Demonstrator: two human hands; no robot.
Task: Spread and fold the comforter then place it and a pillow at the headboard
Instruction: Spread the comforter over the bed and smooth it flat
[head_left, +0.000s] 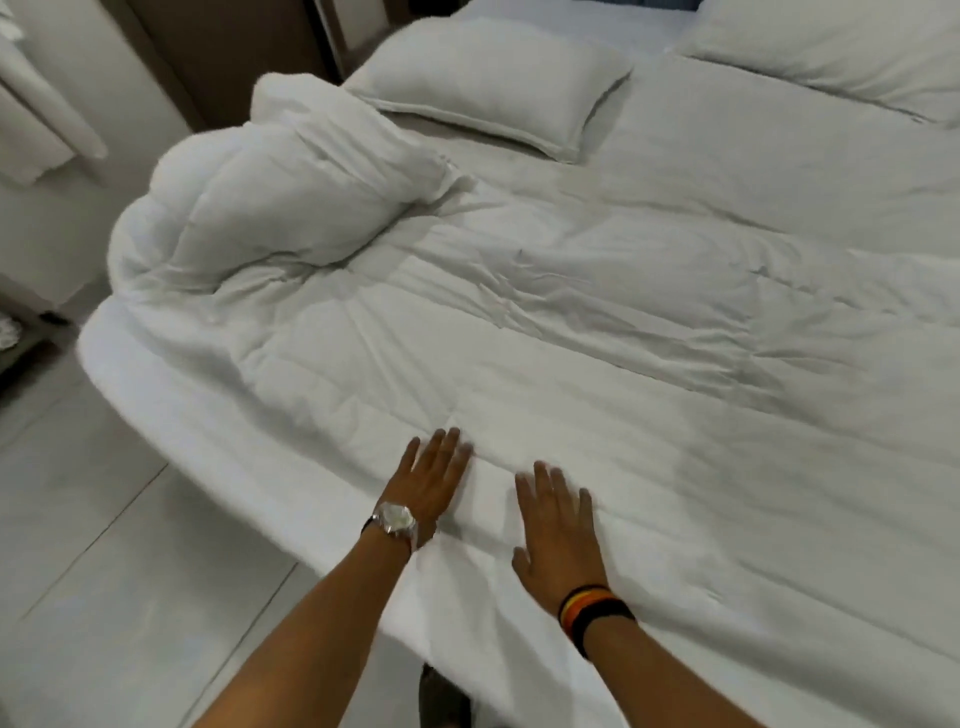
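Observation:
A white quilted comforter (597, 312) lies spread over most of the bed, with one part bunched into a puffy heap (260, 208) at the far left corner. My left hand (431, 478), with a watch on its wrist, lies flat and open on the comforter near the bed's front edge. My right hand (558, 525), with dark bands on its wrist, presses flat beside it, fingers apart. A white pillow (488, 83) rests at the far end of the bed. A second pillow (841, 47) lies at the top right.
A pale tiled floor (104, 571) runs along the bed's left side. White curtain fabric (36, 93) hangs at the upper left. Dark brown furniture or wall panelling (223, 47) stands behind the bunched heap.

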